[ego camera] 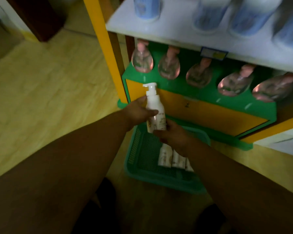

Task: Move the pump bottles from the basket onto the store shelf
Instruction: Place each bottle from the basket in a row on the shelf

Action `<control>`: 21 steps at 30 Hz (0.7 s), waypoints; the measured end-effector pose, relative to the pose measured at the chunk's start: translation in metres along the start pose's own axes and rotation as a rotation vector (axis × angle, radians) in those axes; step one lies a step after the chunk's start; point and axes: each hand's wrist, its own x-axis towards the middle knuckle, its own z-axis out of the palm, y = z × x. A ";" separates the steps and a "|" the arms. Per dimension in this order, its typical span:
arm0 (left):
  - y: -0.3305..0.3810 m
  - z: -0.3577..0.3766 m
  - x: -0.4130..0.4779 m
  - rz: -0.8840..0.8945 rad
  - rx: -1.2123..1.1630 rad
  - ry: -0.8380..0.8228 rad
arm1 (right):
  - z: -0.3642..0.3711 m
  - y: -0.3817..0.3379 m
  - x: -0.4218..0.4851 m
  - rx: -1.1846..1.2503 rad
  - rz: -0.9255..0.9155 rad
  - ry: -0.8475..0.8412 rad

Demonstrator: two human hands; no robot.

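Both hands grip 1 white pump bottle [155, 112] upright above the green basket [139, 166]: left hand [139, 113] wrapped around its middle, right hand [174, 136] closed on its base. 3 more bottles [173, 157] lie in the basket, below the green shelf [201, 97].

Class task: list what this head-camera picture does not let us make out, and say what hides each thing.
- Basket bottles: tops hidden by right hand; count unclear.
- Held bottle label: blurred, unreadable.
- Price tag: blurred, too small.
- Blue bottles: cut off by top edge.
- Pink bottles: pumps partly hidden by white shelf.
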 end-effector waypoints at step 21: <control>0.201 -0.035 -0.127 0.386 -0.270 -0.254 | 0.011 -0.226 -0.120 0.032 -0.725 0.050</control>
